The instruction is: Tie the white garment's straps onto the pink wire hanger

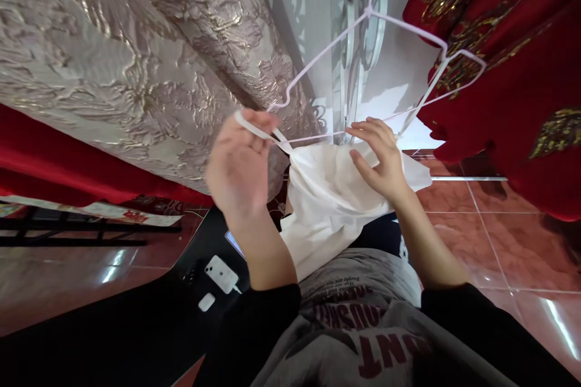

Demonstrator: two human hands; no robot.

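A pale pink wire hanger [327, 46] hangs in front of me, and a white strappy garment [327, 187] droops below it. One of its straps [426, 94] is looped over the hanger's right end. My left hand [240, 163], slightly blurred, has its fingers closed on the other strap [254, 127] beside the hanger's left end. My right hand [379, 154] is in front of the garment's upper edge, just under the hanger's bottom bar. Its fingers are apart, and I see nothing held in them.
A black bench [136, 314] at the left carries a white phone [222, 274] with a cable and a small white case [206, 302]. Cream floral curtains [149, 60] hang at the left, red gold-trimmed curtains [521, 91] at the right. White scrolled metalwork [358, 42] stands behind the hanger.
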